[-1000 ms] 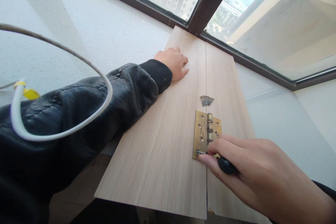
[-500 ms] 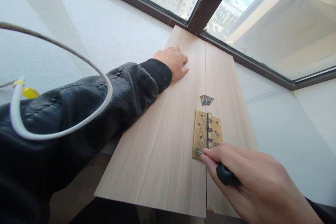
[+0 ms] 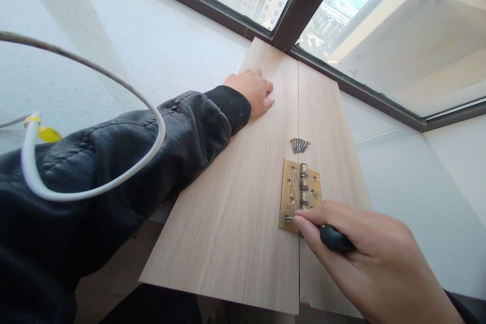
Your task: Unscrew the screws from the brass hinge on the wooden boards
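Note:
My right hand [image 3: 364, 243] is closed around the black handle of a screwdriver [image 3: 336, 239], thumb and forefinger pinched together in front of it. From the fingertips a short metal piece [image 3: 289, 218] reaches to the nearest left hole of a brass hinge [image 3: 291, 187]; whether it is a screw or the driver's tip I cannot tell. The hinge lies spread over the seam of two pale wooden boards [image 3: 235, 212], its lower right part hidden by my fingers. Farther up, my left hand [image 3: 251, 91] rests on the left board, fingers slightly bent and holding nothing.
Several screws [image 3: 299, 146] lie in a row beyond the hinge. A white cable [image 3: 114, 182] loops across my left sleeve. The boards reach a dark window frame [image 3: 281, 43], with a pale sill [image 3: 152, 35] to the left.
My right hand has shifted slightly up and to the right, and the screwdriver handle has come up with it. My left hand, the hinge and the screws keep their places.

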`<action>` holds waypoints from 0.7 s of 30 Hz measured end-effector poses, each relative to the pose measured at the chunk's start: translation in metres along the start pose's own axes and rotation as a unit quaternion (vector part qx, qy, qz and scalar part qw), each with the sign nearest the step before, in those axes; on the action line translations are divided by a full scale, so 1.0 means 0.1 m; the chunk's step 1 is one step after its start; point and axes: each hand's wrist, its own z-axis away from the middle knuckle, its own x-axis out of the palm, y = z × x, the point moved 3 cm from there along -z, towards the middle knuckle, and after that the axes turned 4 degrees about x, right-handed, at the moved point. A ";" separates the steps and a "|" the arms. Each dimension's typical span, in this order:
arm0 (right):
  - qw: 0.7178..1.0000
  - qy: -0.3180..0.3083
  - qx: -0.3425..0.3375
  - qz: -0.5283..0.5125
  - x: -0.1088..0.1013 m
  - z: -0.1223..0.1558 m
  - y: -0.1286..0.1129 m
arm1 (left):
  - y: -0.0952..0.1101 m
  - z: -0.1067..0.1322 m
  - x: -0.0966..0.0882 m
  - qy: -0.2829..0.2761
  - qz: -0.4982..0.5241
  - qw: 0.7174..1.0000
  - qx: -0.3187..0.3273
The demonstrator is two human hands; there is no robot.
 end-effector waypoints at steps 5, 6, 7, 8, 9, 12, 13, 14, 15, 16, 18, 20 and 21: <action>1.000 -0.005 -0.019 -0.014 0.01 -0.02 -0.03 | -0.01 0.00 0.00 -0.002 0.002 1.000 -0.001; 1.000 -0.006 -0.016 -0.013 0.01 -0.02 -0.02 | -0.01 0.00 0.00 -0.001 0.001 1.000 0.000; 1.000 -0.004 -0.010 -0.011 0.01 -0.01 -0.01 | 0.00 0.00 0.00 0.001 0.001 1.000 0.002; 1.000 0.002 -0.005 -0.006 0.00 -0.01 0.00 | 0.00 0.00 0.00 0.001 0.000 1.000 0.003; 1.000 0.010 -0.002 -0.001 0.01 -0.01 0.00 | 0.00 0.00 0.00 0.001 0.000 1.000 0.003; 1.000 0.020 -0.006 0.006 0.02 0.00 -0.03 | 0.00 0.00 0.01 0.000 0.001 1.000 0.004; 1.000 0.016 -0.010 0.003 0.03 0.01 -0.03 | 0.00 0.00 0.01 0.000 0.002 1.000 0.004; 1.000 0.010 -0.012 -0.001 0.04 0.03 -0.04 | 0.00 0.00 0.00 0.000 0.003 1.000 0.003; 1.000 0.007 -0.011 -0.003 0.04 0.04 -0.03 | 0.00 0.00 0.00 0.000 0.003 1.000 0.003; 1.000 0.006 -0.008 -0.004 0.03 0.05 -0.02 | 0.00 0.00 0.00 -0.002 0.003 1.000 0.004; 1.000 0.011 0.000 0.001 0.02 0.05 -0.01 | 0.00 0.01 0.00 -0.004 0.001 1.000 0.007; 1.000 0.019 0.000 0.004 0.02 0.02 -0.02 | 0.01 0.01 0.00 -0.002 0.000 1.000 0.013; 1.000 0.023 -0.003 0.001 0.02 0.01 -0.03 | 0.01 0.01 0.00 -0.001 0.000 1.000 0.015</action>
